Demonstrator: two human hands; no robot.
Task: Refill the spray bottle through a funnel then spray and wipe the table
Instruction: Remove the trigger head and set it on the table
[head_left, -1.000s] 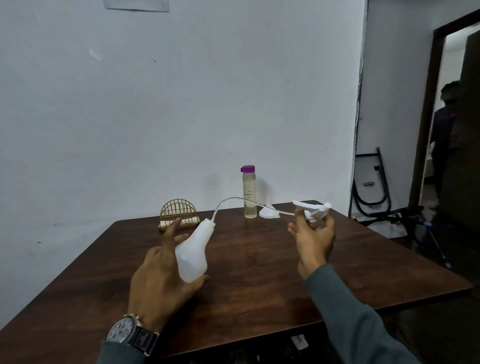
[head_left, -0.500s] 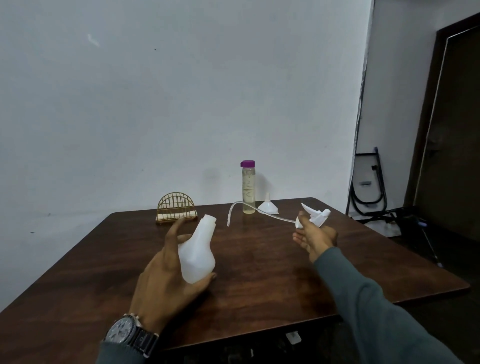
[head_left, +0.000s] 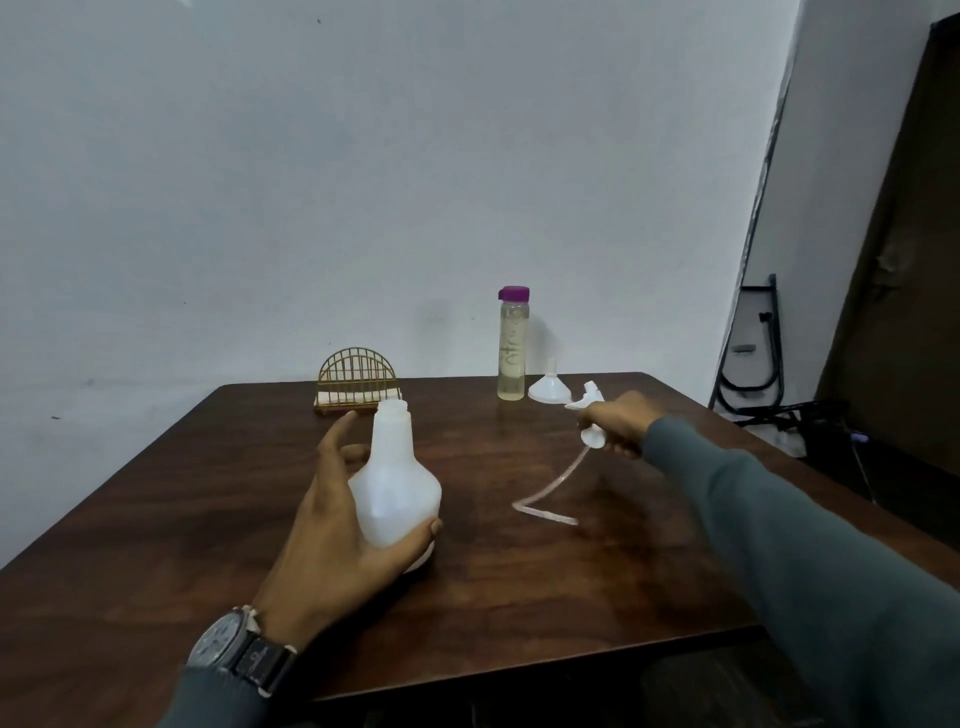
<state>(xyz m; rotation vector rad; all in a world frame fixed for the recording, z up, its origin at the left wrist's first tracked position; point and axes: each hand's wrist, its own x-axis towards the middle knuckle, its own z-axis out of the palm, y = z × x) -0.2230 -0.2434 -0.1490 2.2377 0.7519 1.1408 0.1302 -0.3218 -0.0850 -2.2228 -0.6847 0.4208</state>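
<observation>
**A:** What has the left hand (head_left: 337, 525) got?

**B:** It holds the white spray bottle (head_left: 395, 483) by its wide body, with the thumb round the near side and the forefinger stretched up beside the neck. The bottle is upright and its mouth is uncapped. The base is low over the table (head_left: 519, 613), and I cannot tell whether it touches.

**A:** And the right hand (head_left: 618, 423)?

**B:** It is closed round the trigger head (head_left: 589, 410), which is off the bottle, well to the right of the left hand and a little farther out. The dip tube (head_left: 553, 491) hangs from the head below the fist. It bends, and its end lies low over the table between the two hands.

**A:** Where is the funnel (head_left: 548, 387)?

**B:** Just beyond the right hand, mouth down on the table with the spout up. To its left, close by, stands a clear bottle (head_left: 511, 358) with a purple cap and pale liquid inside.

**A:** Anything beyond the left hand?

**B:** A gold wire rack (head_left: 357, 382) sits at the far edge of the table, behind the spray bottle's neck. Something pale is in its base, too small to identify. There is a wristwatch (head_left: 239, 649) on the left wrist, and both arms are in grey sleeves.
</observation>
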